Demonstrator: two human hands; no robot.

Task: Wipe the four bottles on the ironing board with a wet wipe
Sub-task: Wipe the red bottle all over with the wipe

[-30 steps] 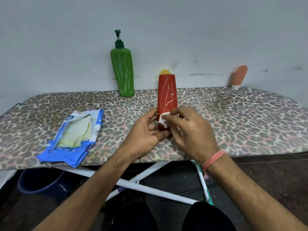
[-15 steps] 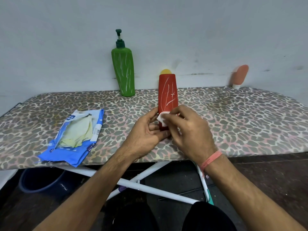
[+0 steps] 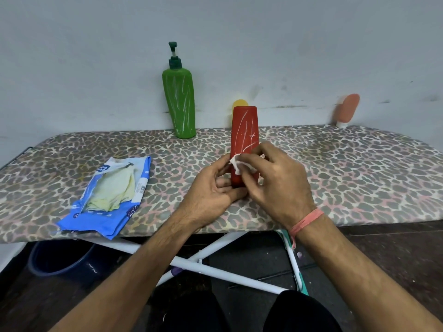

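Four bottles to clean; white scribbles remain on tall red plastic bottle [image 3: 245, 137] at mid ironing board [image 3: 359, 168]. Left hand [image 3: 213, 190] grips its base; right hand [image 3: 275, 180] pinches white wet wipe [image 3: 237, 165] against it. Green pump bottle [image 3: 179, 106] unwiped.

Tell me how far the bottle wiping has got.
Nothing looks finished. In hand: the left hand steadies the red plastic bottle, still chalk-streaked, while the right hand presses the white wet wipe on it. Left: streaked green pump bottle, yellow-topped bottle, orange tube.
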